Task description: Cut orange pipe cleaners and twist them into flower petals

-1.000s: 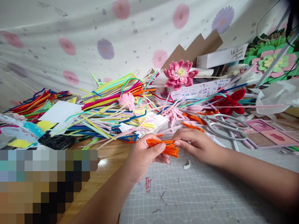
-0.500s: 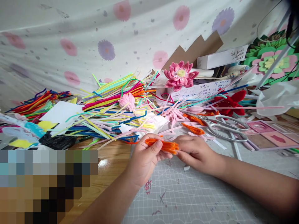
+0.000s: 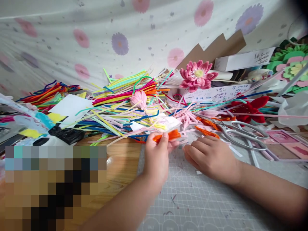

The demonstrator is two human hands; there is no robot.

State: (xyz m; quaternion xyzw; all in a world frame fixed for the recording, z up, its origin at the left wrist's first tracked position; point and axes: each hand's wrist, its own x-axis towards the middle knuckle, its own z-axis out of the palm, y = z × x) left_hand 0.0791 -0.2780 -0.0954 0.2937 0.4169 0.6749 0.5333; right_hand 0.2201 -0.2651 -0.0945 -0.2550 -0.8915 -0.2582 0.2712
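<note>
Between the thumb and fingers of my left hand [image 3: 157,158] is a small bundle of folded orange pipe cleaners [image 3: 173,134], held above the edge of the grey cutting mat [image 3: 192,205]. My right hand [image 3: 213,158] is apart from that bundle, low over the mat to its right. Its fingers are curled together, and whatever they may hold is hidden. Just beyond the right hand lie more orange pipe cleaner pieces [image 3: 207,132]. Metal scissors [image 3: 250,143] rest beside them, handles toward the right.
A heap of coloured pipe cleaners [image 3: 125,96] spreads along the back left. A pink pipe cleaner flower [image 3: 198,74] stands behind, a red flower [image 3: 250,109] to its right. At far right lies a pink palette [image 3: 286,144]. Wooden tabletop [image 3: 122,166] shows left of the mat.
My hands have drawn apart: the right has come away from the orange bundle, which stays in the left, now raised slightly. The whole view has shifted, moving the background rightward.
</note>
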